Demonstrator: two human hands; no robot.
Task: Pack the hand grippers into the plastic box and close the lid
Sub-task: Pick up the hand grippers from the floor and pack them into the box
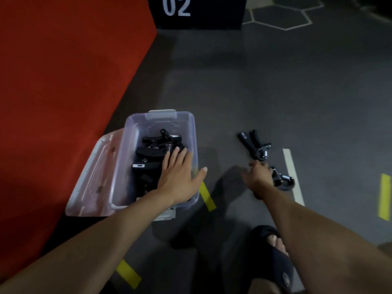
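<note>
We see 1 black metal-sprung hand gripper on the grey floor; right hand clasps another, left hand spread flat over the clear plastic box. Rigid, seemingly heavy: take the handles.

Left hand flat over the box; right hand grasps a gripper

black hand grippers, clear plastic box, red mat.
</note>
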